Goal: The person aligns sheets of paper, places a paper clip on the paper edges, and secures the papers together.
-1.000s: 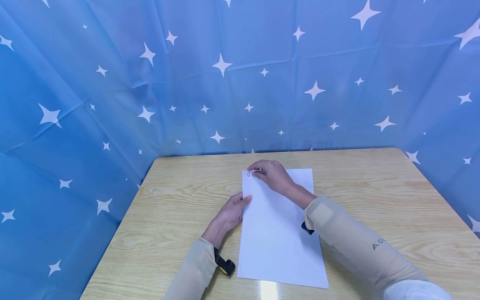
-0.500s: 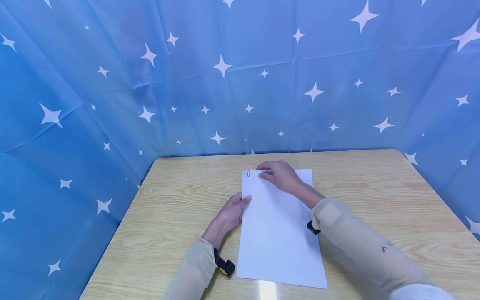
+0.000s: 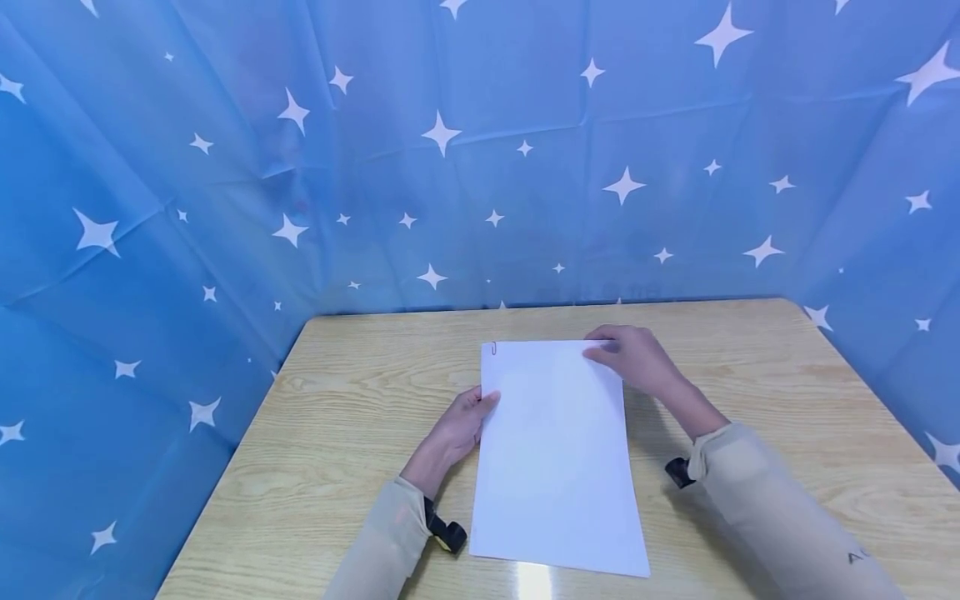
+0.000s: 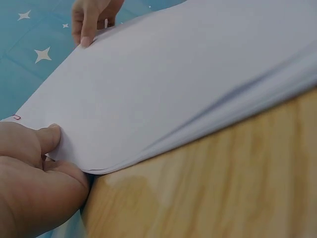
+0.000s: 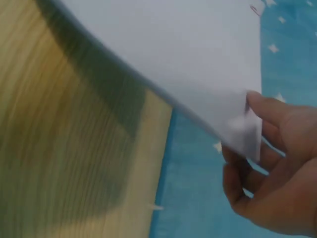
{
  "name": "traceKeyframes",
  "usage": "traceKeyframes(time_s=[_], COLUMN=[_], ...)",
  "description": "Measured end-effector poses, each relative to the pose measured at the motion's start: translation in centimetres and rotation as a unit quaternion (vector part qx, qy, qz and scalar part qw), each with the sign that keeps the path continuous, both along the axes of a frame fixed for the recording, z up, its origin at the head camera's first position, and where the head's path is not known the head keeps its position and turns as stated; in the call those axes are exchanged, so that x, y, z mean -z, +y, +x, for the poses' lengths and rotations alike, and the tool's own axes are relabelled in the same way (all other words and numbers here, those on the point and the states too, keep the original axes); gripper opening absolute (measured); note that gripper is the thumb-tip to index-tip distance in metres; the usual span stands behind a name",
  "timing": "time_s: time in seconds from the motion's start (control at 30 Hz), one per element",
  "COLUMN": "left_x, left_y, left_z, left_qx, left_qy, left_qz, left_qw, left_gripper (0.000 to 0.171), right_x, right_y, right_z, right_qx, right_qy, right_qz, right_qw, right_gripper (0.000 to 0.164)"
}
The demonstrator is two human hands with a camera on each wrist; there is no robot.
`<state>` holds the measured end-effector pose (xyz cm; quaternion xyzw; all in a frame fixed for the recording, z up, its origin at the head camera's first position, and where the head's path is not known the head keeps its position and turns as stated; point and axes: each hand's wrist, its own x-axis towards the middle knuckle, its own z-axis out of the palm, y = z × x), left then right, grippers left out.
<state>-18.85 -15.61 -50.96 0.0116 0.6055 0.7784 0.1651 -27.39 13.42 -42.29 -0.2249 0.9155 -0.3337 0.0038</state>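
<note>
A stack of white paper sheets is tilted up off the table, its far end raised. A small red paper clip sits on the stack's far left corner; it also shows at the edge in the left wrist view. My left hand grips the left edge, thumb on top and fingers beneath. At the far right corner my right hand pinches the paper, thumb on the upper face and fingers behind it. In the left wrist view several layered sheet edges show along the side.
The stack is over a light wood-grain table. Behind it hangs a blue curtain printed with white stars. Both wrists wear black camera mounts over beige sleeves.
My right hand has slid right along the far edge, from beside the paper clip to the far right corner. The left hand keeps its hold on the left edge.
</note>
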Motion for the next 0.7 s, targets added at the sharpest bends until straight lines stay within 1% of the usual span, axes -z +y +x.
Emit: traceKeyframes(time_s=[0.1,0.17,0.3,0.37,0.47,0.6,0.7], left_x=[0.1,0.1,0.1,0.1,0.1,0.0,0.0], left_y=[0.0,0.0,0.0,0.1,0.1,0.1,0.1], left_z=[0.0,0.1,0.0,0.0,-0.1,-0.1,-0.1], left_qx=[-0.005,-0.009,-0.009,-0.008,-0.008,-0.010,-0.013], left_qy=[-0.002,-0.005,-0.007,-0.005,-0.008,-0.011,-0.014], left_qz=[0.004,0.006,0.009,0.011,0.015,0.024,0.029], left_qw=[1.0000,0.9999,0.9999,0.9999,0.9998,0.9996,0.9994], left_gripper=[0.038,0.037,0.037,0.037,0.036,0.037,0.037], right_x=[0.2,0.4,1.1,1.5,2.1,3.0,3.7], right_y=[1.2,1.8,3.0,3.4,3.8,4.0,3.9], right_z=[0.1,0.3,1.0,1.2,1.6,2.2,2.7], right_qx=[0.017,0.029,0.050,0.056,0.052,0.046,0.040], right_qy=[-0.038,-0.068,-0.137,-0.165,-0.192,-0.216,-0.223], right_qz=[-0.027,-0.042,-0.076,-0.090,-0.109,-0.135,-0.153], right_qw=[0.999,0.996,0.986,0.981,0.974,0.966,0.962], right_gripper=[0.036,0.045,0.056,0.055,0.051,0.045,0.040])
